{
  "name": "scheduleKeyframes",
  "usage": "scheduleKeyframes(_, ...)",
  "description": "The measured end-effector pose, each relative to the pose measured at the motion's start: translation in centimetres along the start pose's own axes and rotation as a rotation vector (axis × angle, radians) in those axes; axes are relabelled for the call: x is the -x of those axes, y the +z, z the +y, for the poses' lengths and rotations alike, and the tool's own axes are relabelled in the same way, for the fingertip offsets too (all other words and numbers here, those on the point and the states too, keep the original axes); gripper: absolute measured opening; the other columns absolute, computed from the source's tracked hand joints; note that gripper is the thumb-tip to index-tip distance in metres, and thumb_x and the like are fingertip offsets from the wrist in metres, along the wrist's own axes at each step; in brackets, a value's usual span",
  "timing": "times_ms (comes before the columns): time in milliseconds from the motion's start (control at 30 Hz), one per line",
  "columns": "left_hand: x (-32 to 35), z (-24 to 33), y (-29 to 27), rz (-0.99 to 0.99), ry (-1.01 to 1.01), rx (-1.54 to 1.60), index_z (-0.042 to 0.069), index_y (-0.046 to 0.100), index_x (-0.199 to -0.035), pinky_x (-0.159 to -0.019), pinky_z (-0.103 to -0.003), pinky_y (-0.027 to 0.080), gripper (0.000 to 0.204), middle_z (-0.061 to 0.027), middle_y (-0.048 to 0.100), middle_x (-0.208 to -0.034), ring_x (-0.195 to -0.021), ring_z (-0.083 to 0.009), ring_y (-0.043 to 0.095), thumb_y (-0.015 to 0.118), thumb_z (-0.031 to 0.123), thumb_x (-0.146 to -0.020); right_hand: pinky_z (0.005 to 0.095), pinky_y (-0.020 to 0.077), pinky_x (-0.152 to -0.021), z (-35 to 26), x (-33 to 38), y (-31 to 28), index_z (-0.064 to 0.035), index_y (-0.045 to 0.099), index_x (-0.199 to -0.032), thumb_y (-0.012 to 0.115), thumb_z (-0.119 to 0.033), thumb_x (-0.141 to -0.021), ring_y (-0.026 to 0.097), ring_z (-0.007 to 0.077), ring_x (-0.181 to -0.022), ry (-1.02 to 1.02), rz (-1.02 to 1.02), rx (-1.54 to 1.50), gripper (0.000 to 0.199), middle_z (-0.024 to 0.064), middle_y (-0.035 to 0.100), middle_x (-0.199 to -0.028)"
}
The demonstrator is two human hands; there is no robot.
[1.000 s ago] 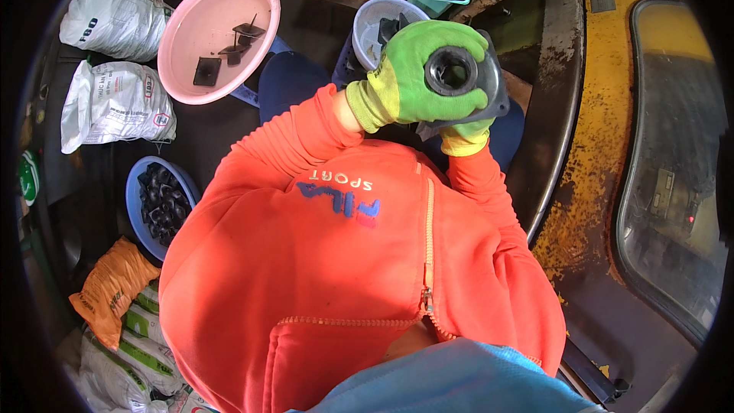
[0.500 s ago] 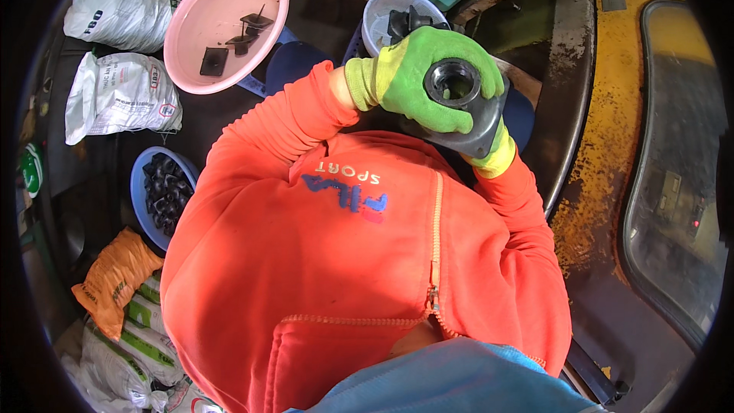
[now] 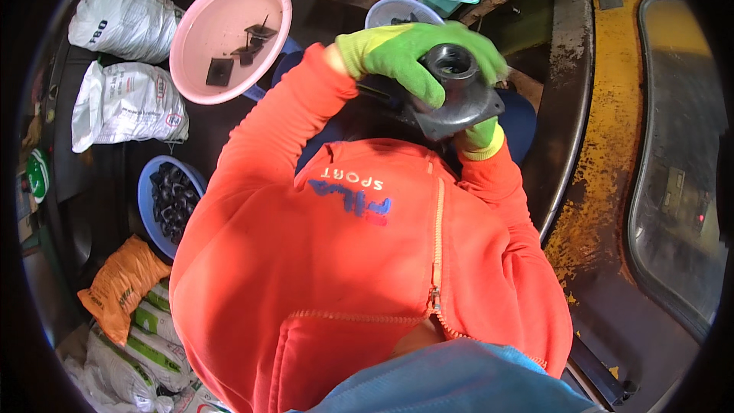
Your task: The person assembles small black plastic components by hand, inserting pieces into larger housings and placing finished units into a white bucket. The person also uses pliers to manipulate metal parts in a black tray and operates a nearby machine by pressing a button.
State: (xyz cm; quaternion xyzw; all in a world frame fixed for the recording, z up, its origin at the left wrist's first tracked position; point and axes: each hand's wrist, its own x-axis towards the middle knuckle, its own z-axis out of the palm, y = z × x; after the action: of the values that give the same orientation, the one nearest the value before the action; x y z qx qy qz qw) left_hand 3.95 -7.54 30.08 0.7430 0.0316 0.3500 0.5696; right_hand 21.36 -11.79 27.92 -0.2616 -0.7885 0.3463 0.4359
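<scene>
A black rubber-looking part, with a round hollow neck on a squarish flange that has corner holes, is held up in front of my chest. My left hand, in a green glove with a yellow cuff, curls around the neck, thumb on the near side and blurred fingers on the far side. Beneath the flange my right hand, gloved alike, supports the part from below; most of its fingers are hidden. Beyond my hands sits a pale blue basin with black pieces in it, partly covered by my left glove.
A pink basin with several black parts stands at the far left. Lower down, a blue basin is heaped with small black pieces. White sacks and an orange bag line the left. A rusty yellow machine borders the right.
The part has tilted and dropped slightly, showing more of its flange. My left hand's fingers have shifted around the neck, and more of the right glove shows below.
</scene>
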Motion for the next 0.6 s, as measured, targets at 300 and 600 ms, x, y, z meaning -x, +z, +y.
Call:
scheduleKeyframes(300,-0.1,-1.4,4.5,0.705,0.171,-0.667,0.008,0.065,-0.105,-0.094,-0.039,0.046,0.052,-0.0087,0.063,-0.119,-0.114,-0.0280,0.057,0.087,0.025,-0.061,0.0333,0.0350,-0.108,1.6,1.8,1.1,-0.0052,0.034,-0.138,0.038,-0.029,-0.102,0.038,0.0180,-0.131,0.343,0.285,-0.680,0.044,0.0076,0.041,-0.138)
scheduleKeyframes(600,0.1,1.2,4.8,0.586,0.136,-0.425,0.007,0.065,-0.101,-0.095,-0.043,0.045,0.046,-0.0101,0.066,-0.110,-0.106,-0.0299,0.061,0.085,0.018,-0.061,0.0341,0.0457,-0.094,-1.3,1.0,-0.3,-0.0059,0.049,-0.127,0.066,-0.028,-0.084,0.054,0.0193,-0.115,0.257,0.047,-0.388,0.051,0.0077,0.053,-0.124)
